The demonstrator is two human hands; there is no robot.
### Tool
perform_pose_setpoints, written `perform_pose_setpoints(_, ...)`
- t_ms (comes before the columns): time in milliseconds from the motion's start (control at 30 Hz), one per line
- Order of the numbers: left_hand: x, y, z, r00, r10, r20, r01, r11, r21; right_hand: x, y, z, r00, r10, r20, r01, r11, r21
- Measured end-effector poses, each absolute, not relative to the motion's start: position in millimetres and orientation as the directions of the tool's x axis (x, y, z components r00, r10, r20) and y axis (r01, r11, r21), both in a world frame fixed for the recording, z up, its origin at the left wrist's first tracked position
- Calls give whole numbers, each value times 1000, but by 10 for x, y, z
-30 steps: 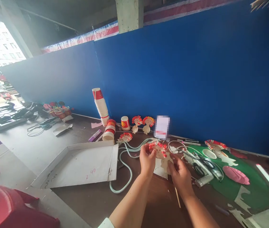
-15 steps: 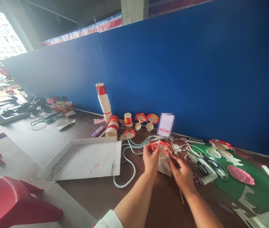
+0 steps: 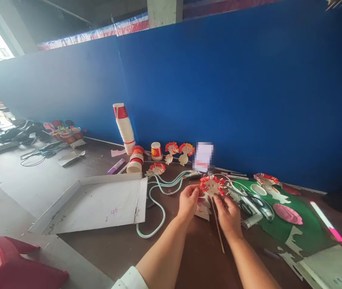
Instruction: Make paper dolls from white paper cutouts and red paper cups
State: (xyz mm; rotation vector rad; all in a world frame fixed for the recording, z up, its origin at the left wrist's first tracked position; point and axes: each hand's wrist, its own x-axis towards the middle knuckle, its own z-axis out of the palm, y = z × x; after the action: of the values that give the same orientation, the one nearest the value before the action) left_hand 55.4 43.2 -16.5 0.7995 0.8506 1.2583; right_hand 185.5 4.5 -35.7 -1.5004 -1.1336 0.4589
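Observation:
A round paper-cup face (image 3: 211, 186) with a curled red-and-white fringe and drawn features is upright between my hands. My right hand (image 3: 228, 216) is closed on its lower edge, thumb in front. From there a thin wooden stick (image 3: 218, 226) slants down toward the table. My left hand (image 3: 188, 204) is pinched beside the fringe's left side; what its fingertips hold, if anything, is hidden. Below the face, between the hands, lies a pale paper piece (image 3: 203, 208) with dark lines, partly covered by my fingers.
A shallow white box lid (image 3: 98, 204) lies left, beside a pale green cable (image 3: 162, 216). Stacked paper cups (image 3: 125, 130) and similar fringed figures (image 3: 185, 153) stand near the blue partition (image 3: 219, 88). At right are a glue gun (image 3: 253, 212), pink paper (image 3: 287, 213) and a marker (image 3: 327, 221).
The fringed face has shifted right relative to my left hand and turned more toward me. My right hand now grips its bottom edge, and the stick shows in full below it.

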Motion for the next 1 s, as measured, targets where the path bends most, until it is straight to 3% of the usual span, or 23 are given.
perform_pose_setpoints(133, 563, 387, -156, 311, 926, -216, -333, 319, 887, 1870, 58, -370, 470, 835, 286, 393, 92, -915)
perform_pose_setpoints(233, 559, 364, -144, 352, 897, -267, -317, 382, 868, 1861, 53, -344, 450, 834, 320, 436, 108, -894)
perform_pose_setpoints(567, 566, 406, -209, 316, 928, -199, -427, 326, 843, 1831, 30, -337, 396, 844, 363, 484, 144, -863)
perform_pose_setpoints(1000, 542, 416, -206, 249, 929, -273, -396, 355, 847, 1828, 41, -334, 417, 880, 227, 334, 84, -939)
